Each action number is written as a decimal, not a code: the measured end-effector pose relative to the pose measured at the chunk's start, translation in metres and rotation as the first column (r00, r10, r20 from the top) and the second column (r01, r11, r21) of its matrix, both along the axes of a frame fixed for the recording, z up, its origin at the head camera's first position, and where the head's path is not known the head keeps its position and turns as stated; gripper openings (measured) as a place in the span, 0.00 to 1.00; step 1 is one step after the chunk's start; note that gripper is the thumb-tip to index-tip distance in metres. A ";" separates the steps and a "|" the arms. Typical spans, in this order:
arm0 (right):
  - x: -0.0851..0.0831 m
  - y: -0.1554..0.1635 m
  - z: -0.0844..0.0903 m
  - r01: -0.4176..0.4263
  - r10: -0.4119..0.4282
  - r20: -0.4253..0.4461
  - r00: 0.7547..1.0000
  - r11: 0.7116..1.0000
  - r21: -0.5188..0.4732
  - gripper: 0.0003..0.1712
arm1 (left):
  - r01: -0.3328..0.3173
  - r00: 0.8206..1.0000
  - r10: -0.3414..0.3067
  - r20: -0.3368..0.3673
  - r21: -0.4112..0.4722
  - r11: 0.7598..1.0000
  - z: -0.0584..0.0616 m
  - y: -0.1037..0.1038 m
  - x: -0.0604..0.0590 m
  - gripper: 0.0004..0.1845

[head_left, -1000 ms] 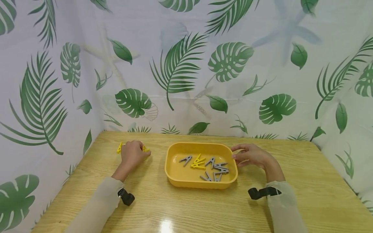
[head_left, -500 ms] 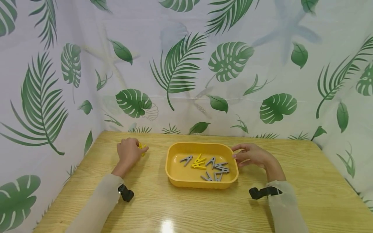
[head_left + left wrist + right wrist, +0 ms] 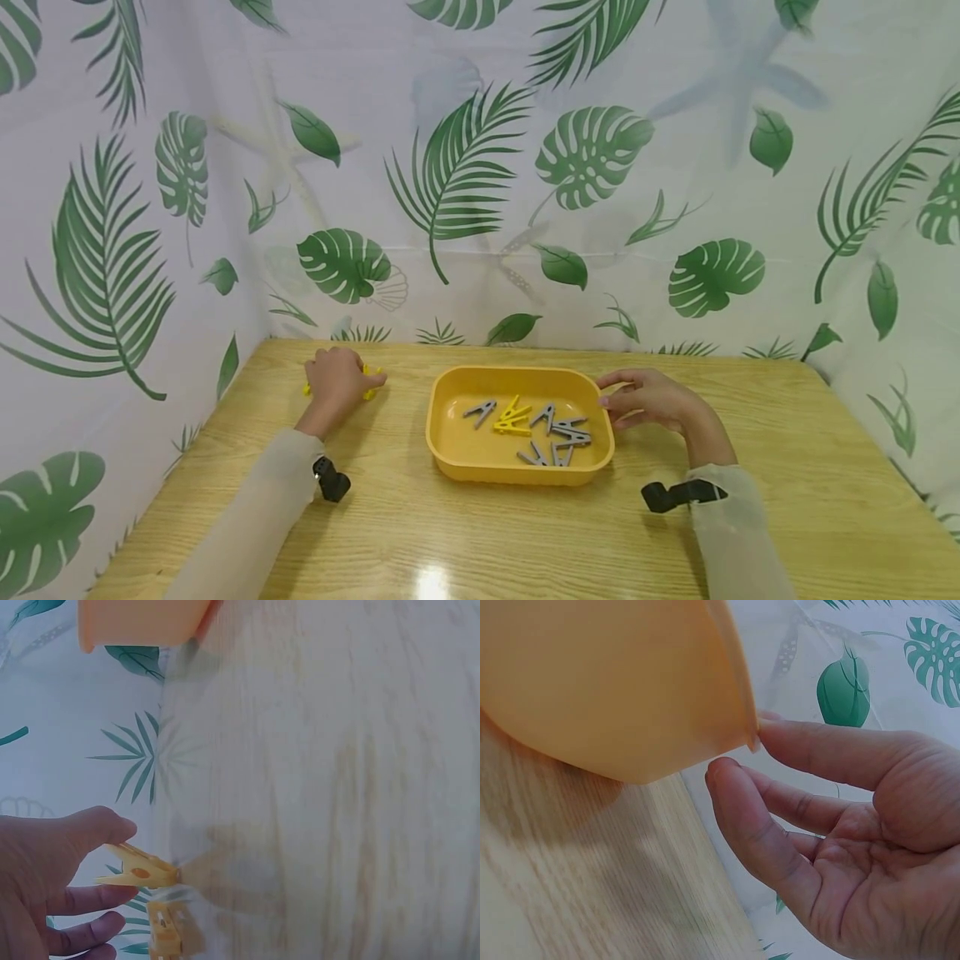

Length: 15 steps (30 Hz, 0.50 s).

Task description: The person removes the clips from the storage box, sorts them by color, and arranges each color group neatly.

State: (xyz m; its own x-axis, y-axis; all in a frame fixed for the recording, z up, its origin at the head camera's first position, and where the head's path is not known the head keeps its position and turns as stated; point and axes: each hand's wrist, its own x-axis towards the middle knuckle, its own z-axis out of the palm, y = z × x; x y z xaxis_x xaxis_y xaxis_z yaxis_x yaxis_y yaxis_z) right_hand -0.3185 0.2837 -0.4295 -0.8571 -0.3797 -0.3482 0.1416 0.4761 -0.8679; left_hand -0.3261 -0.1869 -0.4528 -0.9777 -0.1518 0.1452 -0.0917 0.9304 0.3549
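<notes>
Since a second ago the left hand (image 3: pixel 339 379) has slid toward the far left desk (image 3: pixel 480 533) edge, now pinching a yellow clothespin (image 3: pixel 139 870) — another lies just beside. The right hand (image 3: pixel 651 400), fingers relaxed, touches the yellow tray (image 3: pixel 442 433) rim. Several gray and yellow pins sit inside already; at least two remain outside — open desk lies between.

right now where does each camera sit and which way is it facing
Head: on the person's head, looking forward and down at the table, yellow tray, both hands and sleeves.
Left wrist: on the left wrist, facing the left hand pinching a yellow clothespin.
Right wrist: on the right wrist, facing the right hand touching the tray's rim.
Shared: the tray shows in every view.
</notes>
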 end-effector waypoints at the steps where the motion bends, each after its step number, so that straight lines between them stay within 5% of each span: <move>1: 0.000 0.000 0.000 0.002 -0.002 0.000 1.000 1.000 0.001 0.33 | -0.001 1.000 0.001 -0.002 -0.004 1.000 -0.001 0.001 -0.001 0.29; 9: -0.001 -0.001 0.000 -0.001 0.001 0.001 1.000 1.000 0.003 0.33 | -0.011 1.000 0.011 -0.028 -0.007 1.000 -0.005 0.006 -0.004 0.23; 15: 0.000 0.000 0.000 -0.015 0.015 -0.004 1.000 1.000 0.002 0.34 | -0.015 0.999 0.015 -0.046 0.006 1.000 -0.008 0.010 -0.006 0.31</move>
State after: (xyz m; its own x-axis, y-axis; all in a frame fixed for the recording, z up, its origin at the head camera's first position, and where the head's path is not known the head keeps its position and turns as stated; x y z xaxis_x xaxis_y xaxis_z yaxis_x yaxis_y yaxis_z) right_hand -0.3182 0.2840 -0.4293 -0.8525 -0.3921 -0.3457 0.1310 0.4799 -0.8675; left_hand -0.3325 -0.1770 -0.4606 -0.9676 -0.1671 0.1894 -0.0888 0.9271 0.3642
